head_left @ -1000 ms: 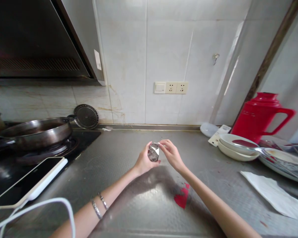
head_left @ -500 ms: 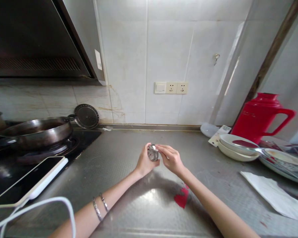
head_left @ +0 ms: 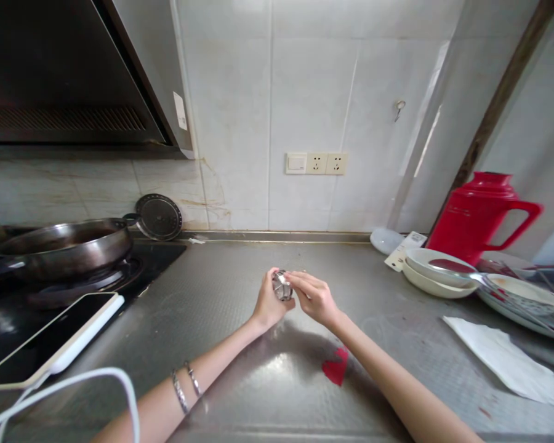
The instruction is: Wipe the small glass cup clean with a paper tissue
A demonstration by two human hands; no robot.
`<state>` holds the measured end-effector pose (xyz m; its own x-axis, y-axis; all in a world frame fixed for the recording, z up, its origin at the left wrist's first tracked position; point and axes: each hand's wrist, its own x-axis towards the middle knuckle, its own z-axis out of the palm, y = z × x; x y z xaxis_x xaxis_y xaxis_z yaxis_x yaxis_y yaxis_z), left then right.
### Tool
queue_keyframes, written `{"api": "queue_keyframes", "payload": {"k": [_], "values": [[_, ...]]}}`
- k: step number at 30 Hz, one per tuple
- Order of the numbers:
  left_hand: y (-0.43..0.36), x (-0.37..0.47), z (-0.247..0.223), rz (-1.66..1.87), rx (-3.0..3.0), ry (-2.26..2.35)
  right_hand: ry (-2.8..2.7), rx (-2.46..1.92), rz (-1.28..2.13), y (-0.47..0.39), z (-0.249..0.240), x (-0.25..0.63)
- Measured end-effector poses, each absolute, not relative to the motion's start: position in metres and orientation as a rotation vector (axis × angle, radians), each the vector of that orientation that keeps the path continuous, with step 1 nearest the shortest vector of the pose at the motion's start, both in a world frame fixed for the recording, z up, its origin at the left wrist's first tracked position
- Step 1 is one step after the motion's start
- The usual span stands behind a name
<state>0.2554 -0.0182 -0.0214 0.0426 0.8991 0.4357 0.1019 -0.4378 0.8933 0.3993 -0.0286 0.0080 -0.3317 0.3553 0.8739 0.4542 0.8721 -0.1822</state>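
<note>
Left hand [head_left: 268, 305] clamped silvery object [head_left: 281, 288], round face pointed cameraward, right hand [head_left: 314, 299] grip unclear, metal counter [head_left: 212, 283], tiled wall [head_left: 314, 92]

The hands [head_left: 268, 303] are between the pan [head_left: 85, 257], left, and bowls [head_left: 436, 286], right.

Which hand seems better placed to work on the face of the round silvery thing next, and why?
Probably the right hand: its fingers lie at the upper edge of the round silvery thing, while the left hand holds it around the side.
</note>
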Motion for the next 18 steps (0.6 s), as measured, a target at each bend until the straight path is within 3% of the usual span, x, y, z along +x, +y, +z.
{"api": "queue_keyframes", "payload": {"k": [5, 13, 18], "values": [[-0.025, 0.256, -0.016, 1.458, 1.704, 1.046, -1.819, -0.752, -0.049, -0.025, 0.008, 0.401], [-0.019, 0.258, -0.022, 1.496, 1.654, 0.992, -2.044, -0.448, -0.331, -0.027, 0.012, 0.406], [-0.029, 0.258, -0.016, 1.465, 1.707, 1.026, -1.914, -0.651, -0.205, -0.023, 0.012, 0.406]]}}
